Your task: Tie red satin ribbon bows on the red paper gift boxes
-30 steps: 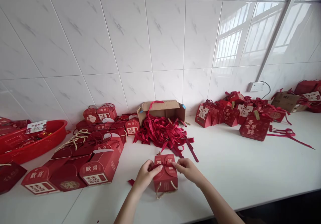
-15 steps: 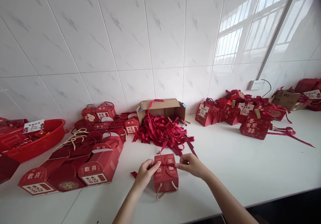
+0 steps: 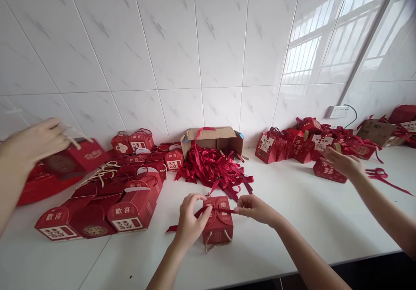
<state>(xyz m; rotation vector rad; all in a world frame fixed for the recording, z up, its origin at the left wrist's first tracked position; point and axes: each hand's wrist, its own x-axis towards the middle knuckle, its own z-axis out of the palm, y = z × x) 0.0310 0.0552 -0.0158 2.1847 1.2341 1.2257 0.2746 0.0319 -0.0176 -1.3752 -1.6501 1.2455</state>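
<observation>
I have the box [image 3: 218, 227] on the white counter [image 3: 269, 233], near and at the centre, its rope handle [image 3: 217, 244] drooping over the near side. My left hand [image 3: 190, 220] is at its left edge, thumb on the ribbon [image 3: 226, 211] across the top, forefinger arched apart from it; I cannot tell whether the other fingers grip anything. My right hand [image 3: 256, 210], just right of the box, pinches the ribbon between thumb and forefinger. Beyond the box I see a heap of ribbons [image 3: 211, 168] spilling from the carton [image 3: 227, 143]. Rows of boxes [image 3: 130, 214] stand to the left. At far left a person's blurred hand [image 3: 45, 140] holds a red box [image 3: 65, 160] over the red basin [image 3: 48, 190]. To the right, another hand [image 3: 344, 162] reaches to a red bag [image 3: 329, 171] near the grouped bags [image 3: 300, 149].
</observation>
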